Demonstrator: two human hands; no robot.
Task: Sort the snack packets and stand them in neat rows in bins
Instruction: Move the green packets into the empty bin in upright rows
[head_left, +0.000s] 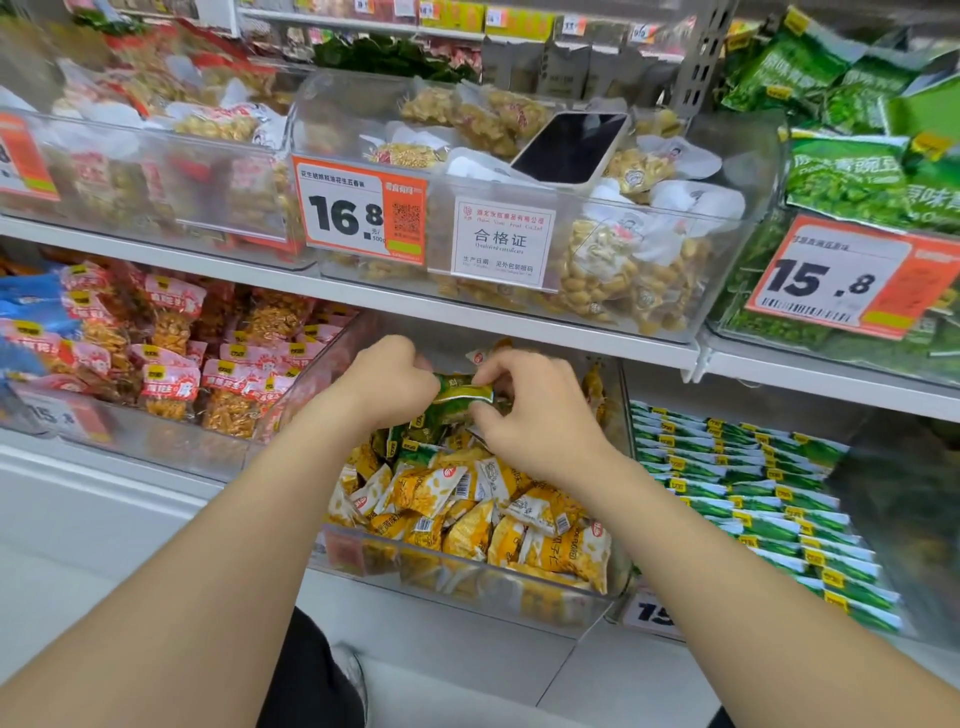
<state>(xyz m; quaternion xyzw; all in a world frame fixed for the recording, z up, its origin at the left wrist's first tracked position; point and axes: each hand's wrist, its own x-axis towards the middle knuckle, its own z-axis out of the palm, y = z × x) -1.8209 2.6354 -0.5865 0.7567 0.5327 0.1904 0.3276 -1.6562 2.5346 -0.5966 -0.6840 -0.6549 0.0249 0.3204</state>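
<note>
Packets (467, 514) in yellow film are heaped loose in the clear bin (493, 597) at lower centre of the frame. Just beyond, at mid-frame, a green packet (462, 392) is pinched at its ends by the curled fingers (501, 371) of the left hand (387, 382) and right hand (524, 410). It is judged light, soft and slippery, best taken by its sealed edges. At upper centre, a phone (571, 148) is laid in the upper bin (597, 291).

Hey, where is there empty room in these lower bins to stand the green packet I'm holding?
Free: the back of the right bin, behind the green rows, and its dark right side. Crowded: the middle bin heaped with yellow packets, the left bin full of red packets.
</note>
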